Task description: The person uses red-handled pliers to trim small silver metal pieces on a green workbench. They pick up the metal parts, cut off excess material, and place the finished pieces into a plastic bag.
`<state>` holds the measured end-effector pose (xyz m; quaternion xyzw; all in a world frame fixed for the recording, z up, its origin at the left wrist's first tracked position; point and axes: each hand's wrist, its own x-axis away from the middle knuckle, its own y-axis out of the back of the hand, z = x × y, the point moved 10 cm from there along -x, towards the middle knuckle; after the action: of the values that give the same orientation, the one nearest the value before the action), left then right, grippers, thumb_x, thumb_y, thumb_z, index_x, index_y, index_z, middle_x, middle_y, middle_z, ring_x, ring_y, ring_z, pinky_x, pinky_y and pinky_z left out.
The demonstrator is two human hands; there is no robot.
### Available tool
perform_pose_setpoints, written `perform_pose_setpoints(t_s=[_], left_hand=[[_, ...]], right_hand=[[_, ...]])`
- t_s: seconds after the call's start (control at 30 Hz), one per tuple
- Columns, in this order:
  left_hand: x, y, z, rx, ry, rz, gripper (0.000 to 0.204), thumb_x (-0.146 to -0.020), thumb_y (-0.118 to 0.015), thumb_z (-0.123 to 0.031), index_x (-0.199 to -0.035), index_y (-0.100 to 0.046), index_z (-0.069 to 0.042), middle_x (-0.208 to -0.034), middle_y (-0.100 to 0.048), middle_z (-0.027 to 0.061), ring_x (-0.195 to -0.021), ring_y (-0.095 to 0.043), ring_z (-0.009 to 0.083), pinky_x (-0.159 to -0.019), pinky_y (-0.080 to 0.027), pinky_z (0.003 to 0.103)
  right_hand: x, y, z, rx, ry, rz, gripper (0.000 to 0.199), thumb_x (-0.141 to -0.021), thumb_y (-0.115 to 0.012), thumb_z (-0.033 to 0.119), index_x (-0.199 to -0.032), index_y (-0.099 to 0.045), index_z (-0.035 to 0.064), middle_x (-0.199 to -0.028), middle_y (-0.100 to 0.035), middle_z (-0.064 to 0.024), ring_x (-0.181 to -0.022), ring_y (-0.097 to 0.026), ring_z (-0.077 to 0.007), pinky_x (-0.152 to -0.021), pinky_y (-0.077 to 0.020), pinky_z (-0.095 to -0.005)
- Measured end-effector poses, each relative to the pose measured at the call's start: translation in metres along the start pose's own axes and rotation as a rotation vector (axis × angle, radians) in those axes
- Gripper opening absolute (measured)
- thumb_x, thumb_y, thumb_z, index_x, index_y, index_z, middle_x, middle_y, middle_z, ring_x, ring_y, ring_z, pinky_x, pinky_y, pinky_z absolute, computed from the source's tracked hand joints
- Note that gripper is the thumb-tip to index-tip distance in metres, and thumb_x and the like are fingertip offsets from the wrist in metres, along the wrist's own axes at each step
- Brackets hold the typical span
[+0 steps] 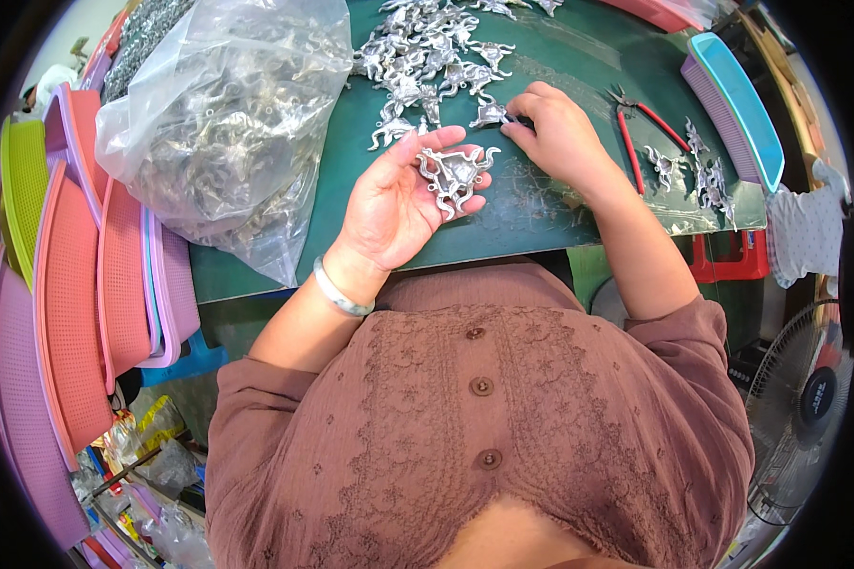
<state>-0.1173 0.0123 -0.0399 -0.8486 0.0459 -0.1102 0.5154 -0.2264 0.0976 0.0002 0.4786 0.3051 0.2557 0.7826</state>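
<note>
My left hand [381,211] is turned palm up, with silvery cast-metal ornaments [454,174] resting in its curled fingers. They have curved, horn-like ends, and I cannot tell how many are stacked there. My right hand [562,135] reaches to the green tabletop [541,213], thumb and fingers pinching the edge of another such ornament [487,115]. That piece lies at the near edge of a heap of ornaments [417,52]. Its contact with my fingertips is partly hidden.
A large clear plastic bag [228,123] full of similar pieces stands at the left. Red-handled pliers [653,128] and several loose ornaments [707,180] lie to the right. A turquoise-and-purple basket [735,109] is at the right edge, stacked baskets [71,303] far left, a fan [807,398] lower right.
</note>
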Motion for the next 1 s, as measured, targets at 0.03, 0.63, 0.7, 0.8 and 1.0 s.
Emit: perform_pose_setpoints(t_s=[0.03,0.63,0.7,0.8,1.0], left_hand=[[0.000,0.000,0.000,0.001,0.001,-0.001,0.048,-0.092,-0.040,-0.035,-0.122,-0.043,0.002,-0.115,-0.051,0.0217,-0.102,-0.053,0.0381,-0.082,-0.049,0.046],[0.000,0.012,-0.003,-0.187,-0.042,-0.104,0.025,-0.088,-0.050,-0.023,-0.101,-0.056,-0.002,-0.113,-0.054,0.0197,-0.097,-0.057,0.0355,-0.076,-0.052,0.043],[0.001,0.015,-0.003,-0.209,-0.037,-0.143,0.020,-0.087,-0.053,-0.020,-0.097,-0.057,-0.003,-0.112,-0.054,0.0187,-0.095,-0.058,0.0348,-0.074,-0.052,0.042],[0.001,0.018,-0.002,-0.236,-0.026,-0.207,0.017,-0.086,-0.054,-0.018,-0.095,-0.057,-0.004,-0.109,-0.056,0.0176,-0.092,-0.059,0.0341,-0.072,-0.052,0.042],[0.000,0.014,0.005,-0.311,0.039,-0.213,0.024,-0.088,-0.050,-0.024,-0.100,-0.055,-0.003,-0.106,-0.057,0.0171,-0.091,-0.059,0.0330,-0.069,-0.052,0.041]], right_hand=[[0.001,0.001,-0.001,-0.022,-0.003,-0.005,0.019,-0.073,-0.065,0.016,-0.086,-0.062,0.0033,-0.086,-0.057,-0.0108,-0.086,-0.055,-0.0295,-0.076,-0.0449,-0.0382],[0.023,0.001,-0.017,-0.876,-0.166,0.007,0.023,-0.075,-0.062,-0.002,-0.097,-0.054,-0.0013,-0.082,-0.057,-0.0022,-0.072,-0.053,-0.0074,-0.066,-0.0454,-0.0219],[0.024,0.006,-0.008,-0.942,-0.159,0.036,0.023,-0.075,-0.062,-0.003,-0.097,-0.054,-0.0016,-0.084,-0.057,-0.0012,-0.074,-0.052,-0.0066,-0.068,-0.0453,-0.0213],[0.027,0.009,0.003,-1.060,-0.155,0.099,0.025,-0.076,-0.059,-0.008,-0.099,-0.053,-0.0007,-0.089,-0.055,-0.0003,-0.081,-0.054,-0.0068,-0.072,-0.0443,-0.0205],[0.031,0.024,0.019,-1.098,-0.083,0.088,0.025,-0.076,-0.059,-0.008,-0.100,-0.053,-0.0006,-0.090,-0.055,-0.0006,-0.082,-0.054,-0.0066,-0.072,-0.0443,-0.0205]])
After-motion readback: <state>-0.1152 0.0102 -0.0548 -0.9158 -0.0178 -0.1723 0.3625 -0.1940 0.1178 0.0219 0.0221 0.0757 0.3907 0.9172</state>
